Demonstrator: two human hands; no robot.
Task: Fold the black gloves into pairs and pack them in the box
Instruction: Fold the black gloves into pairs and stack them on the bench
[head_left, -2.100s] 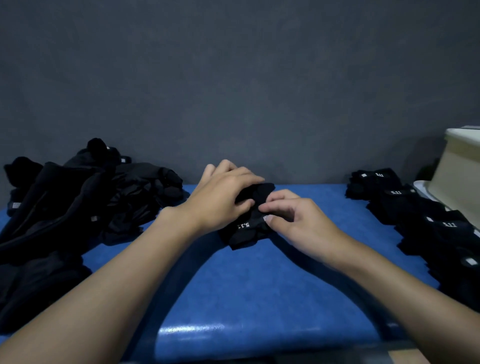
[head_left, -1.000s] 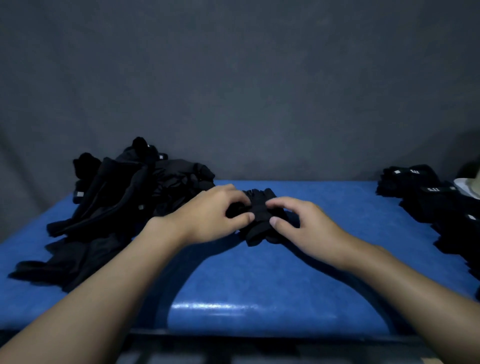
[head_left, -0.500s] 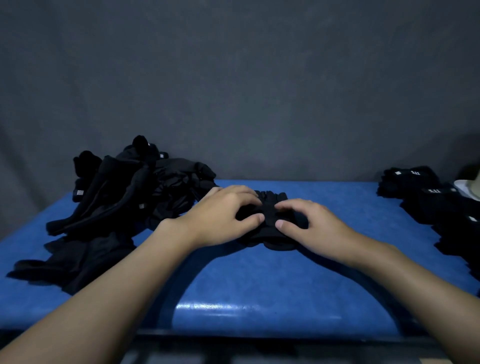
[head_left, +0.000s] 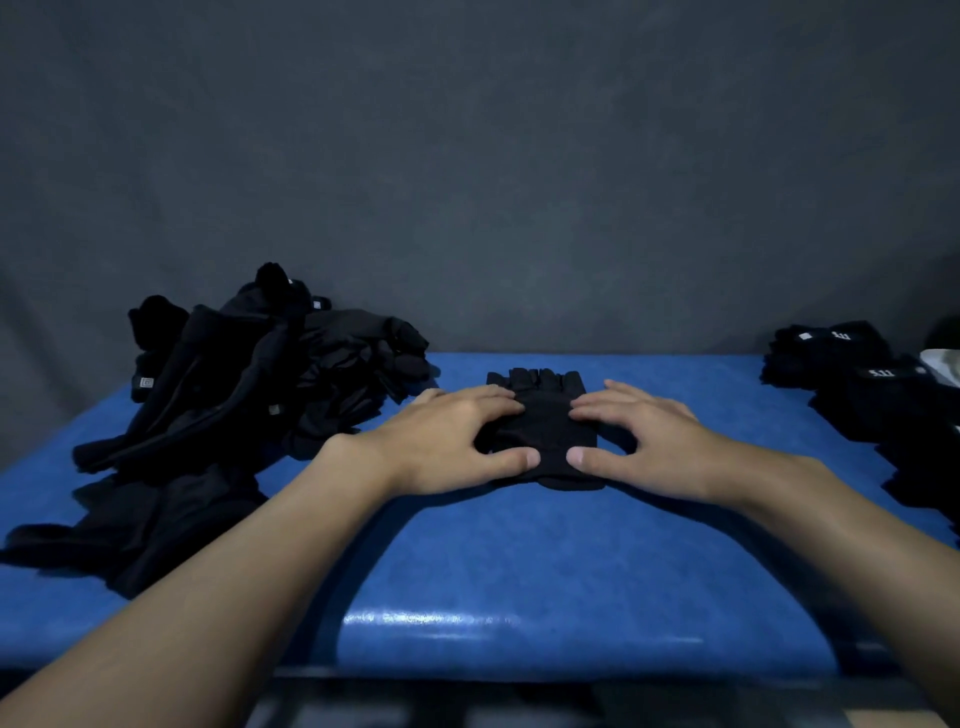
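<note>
Right now my left hand (head_left: 452, 441) and my right hand (head_left: 654, 449) lie spread and almost flat on the black fingerless fabric glove (head_left: 545, 421). My fingers press on its two sides and my thumbs on its near edge, and neither hand is curled round anything. The glove lies flat in the middle of the blue padded table (head_left: 519, 571), with its short finger ends pointing away from me. I cannot tell whether it is one glove or two laid together. I judge it light, soft and limp. It should crease wherever I bend it, but it may spring open or slide on the smooth table cover if I let go. It isn't fragile, so firm pressure is safe. For the fold I would pinch the near cuff edge at both corners and hold the middle down. The loose heap of black gloves (head_left: 234, 384) lies to my left. The folded black pairs with small white labels (head_left: 852, 364) lie to my right, beside a pale object (head_left: 945, 366) that may be the box.
</note>
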